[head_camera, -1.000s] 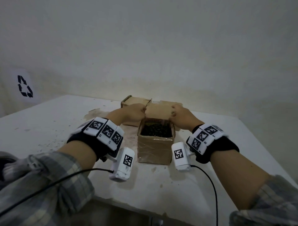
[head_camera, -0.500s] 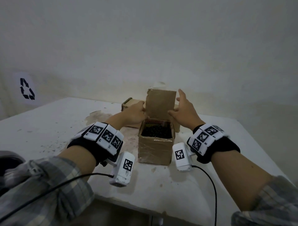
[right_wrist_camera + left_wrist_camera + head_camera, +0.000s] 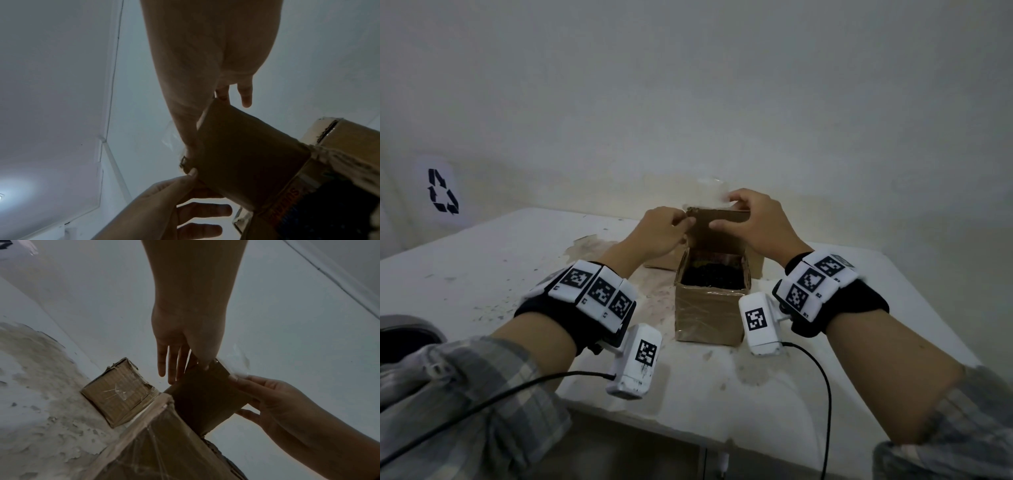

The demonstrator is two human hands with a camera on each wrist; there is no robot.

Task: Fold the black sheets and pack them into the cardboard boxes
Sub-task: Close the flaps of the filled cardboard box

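An open cardboard box (image 3: 709, 315) stands mid-table with a crumpled black sheet (image 3: 714, 277) inside it. Its back flap (image 3: 722, 233) is raised and leans over the opening, with a scrap of clear tape (image 3: 710, 192) on its top edge. My left hand (image 3: 685, 222) pinches the flap's upper left corner, thumb on the front (image 3: 205, 365). My right hand (image 3: 722, 212) pinches the upper right part, thumb in front and fingers behind. In the right wrist view the flap (image 3: 246, 154) sits between both hands.
A second, taped-shut cardboard box (image 3: 119, 392) sits just behind and left of the open one, and another box (image 3: 755, 269) shows behind its right side. The white table (image 3: 482, 274) has a patch of peeled surface near the boxes. A wall rises close behind.
The back flap went from lying flat behind the box to standing up, and now tips forward. Both hands rose with it and moved to its top edge.
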